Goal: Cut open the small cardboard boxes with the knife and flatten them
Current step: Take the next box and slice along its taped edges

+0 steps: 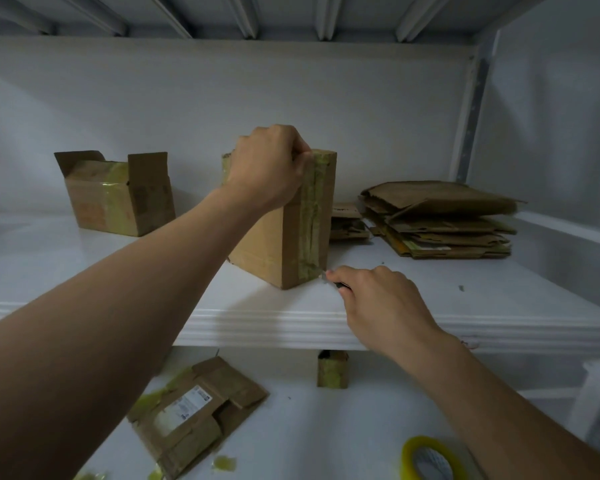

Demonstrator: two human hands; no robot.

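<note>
Three brown cardboard boxes are not flattened. The tall brown cardboard box (274,244) stands on its end in the middle of the white upper shelf (118,271), with its long axis vertical. A strip of yellowish-green tape (312,216) runs down the face nearest the camera, from top to bottom. The left hand (267,164) grips the top of this box with curled fingers. The right hand (381,299) is closed around one small dark-handled knife (340,285), whose tip points left and touches the lower end of the tape.

An open brown box with raised flaps (118,199) sits at the left, and a stack of flattened cardboard (440,220) lies at the right; the number of its sheets cannot be told.

On the lower shelf lie one flattened box (201,414) with a white label (187,403), its writing too blurred to read, one small taped box (332,370) and one yellow tape roll (409,448).
</note>
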